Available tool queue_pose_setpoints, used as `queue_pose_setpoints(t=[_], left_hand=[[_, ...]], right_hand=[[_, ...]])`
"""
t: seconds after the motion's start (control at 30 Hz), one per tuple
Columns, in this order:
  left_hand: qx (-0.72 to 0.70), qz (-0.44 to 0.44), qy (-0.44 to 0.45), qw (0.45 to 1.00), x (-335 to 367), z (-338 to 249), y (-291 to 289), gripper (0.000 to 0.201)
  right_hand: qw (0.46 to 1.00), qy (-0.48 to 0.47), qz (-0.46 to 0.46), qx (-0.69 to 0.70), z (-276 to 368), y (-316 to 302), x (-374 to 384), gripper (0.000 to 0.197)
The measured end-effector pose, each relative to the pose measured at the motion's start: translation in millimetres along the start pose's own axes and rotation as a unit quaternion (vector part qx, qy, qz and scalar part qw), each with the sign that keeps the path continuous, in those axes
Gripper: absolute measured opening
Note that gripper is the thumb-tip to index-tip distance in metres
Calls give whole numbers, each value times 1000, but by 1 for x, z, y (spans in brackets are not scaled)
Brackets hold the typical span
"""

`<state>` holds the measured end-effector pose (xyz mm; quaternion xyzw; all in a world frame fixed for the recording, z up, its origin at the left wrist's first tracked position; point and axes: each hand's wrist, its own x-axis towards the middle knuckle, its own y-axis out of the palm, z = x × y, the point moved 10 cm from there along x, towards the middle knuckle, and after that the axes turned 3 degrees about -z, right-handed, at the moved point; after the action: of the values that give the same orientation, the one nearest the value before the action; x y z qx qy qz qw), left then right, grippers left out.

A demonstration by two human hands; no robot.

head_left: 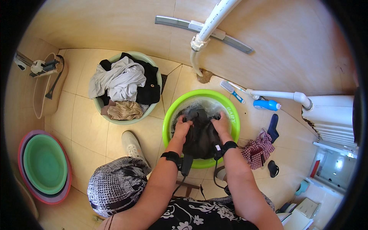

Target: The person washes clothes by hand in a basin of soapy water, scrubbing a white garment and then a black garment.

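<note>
A lime-green basin stands on the tiled floor between my legs, holding soapy water with white suds. Dark wet cloth, perhaps a garment, fills much of it. At the cloth's left side my left hand is closed on a fold. On the opposite side my right hand grips the same cloth, its fingers partly sunk in suds. Both hands are inside the rim, a little apart. The cloth's lower part lies toward me, between my forearms; its exact kind cannot be made out.
A pale basin heaped with grey, black and tan laundry stands at the far left. Stacked basins lie at the left. Right of the washbasin are a scrub brush, a blue bottle, checked cloth and a dark sock.
</note>
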<state>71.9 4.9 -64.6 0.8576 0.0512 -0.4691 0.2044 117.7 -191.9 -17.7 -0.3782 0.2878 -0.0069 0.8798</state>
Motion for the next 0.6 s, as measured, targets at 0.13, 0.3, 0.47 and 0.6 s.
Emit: queue_pose_setpoints(t=[0.13,0.3,0.47,0.6], left_hand=[[-208,42,13,977,-27,-31,36,58],[-328,137,-116,927,-49,-37,58,49],[-372,57,-36,926,-34,-17,54,29],[-224,-28,-79,971,-18,10,34,32]], right_hand=[[938,48,60,337,19,27,-18,48],[939,-247,152,184,154,-7,-105,38],[965,-247,5,92,142,-4,-103,35],[992,-120,-44,-23,97,4,-58,41]])
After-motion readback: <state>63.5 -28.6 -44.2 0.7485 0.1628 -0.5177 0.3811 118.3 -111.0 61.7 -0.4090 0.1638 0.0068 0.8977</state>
